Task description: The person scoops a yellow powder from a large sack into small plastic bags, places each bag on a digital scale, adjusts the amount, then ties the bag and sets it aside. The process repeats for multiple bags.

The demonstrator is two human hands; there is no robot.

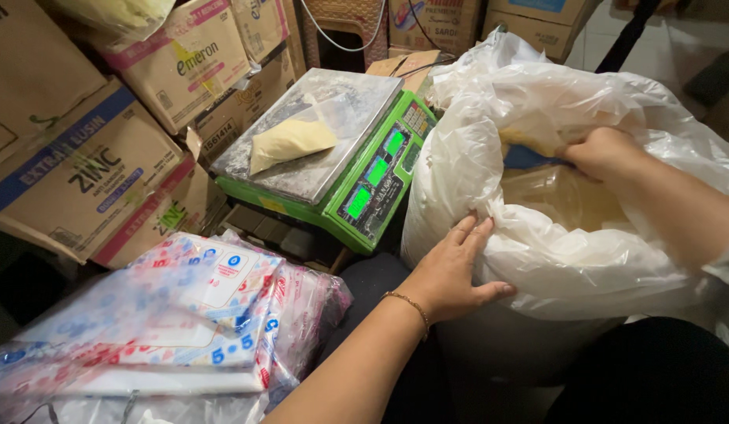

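My left hand (452,271) lies flat with fingers apart against the near rim of a big white plastic sack (537,259), pressing the folded liner. My right hand (604,151) reaches into the sack's mouth and is closed on a blue scoop (525,158), mostly hidden by the plastic. Yellowish granular stuff (568,200) shows inside the sack. To the left a green digital scale (364,188) carries a small clear bag of pale yellow powder (290,143) on its steel pan.
Stacked cardboard boxes (90,157) fill the left and back. A bundle of printed plastic bags (184,314) lies at the lower left, close to my left forearm. More boxes (537,23) stand behind the sack.
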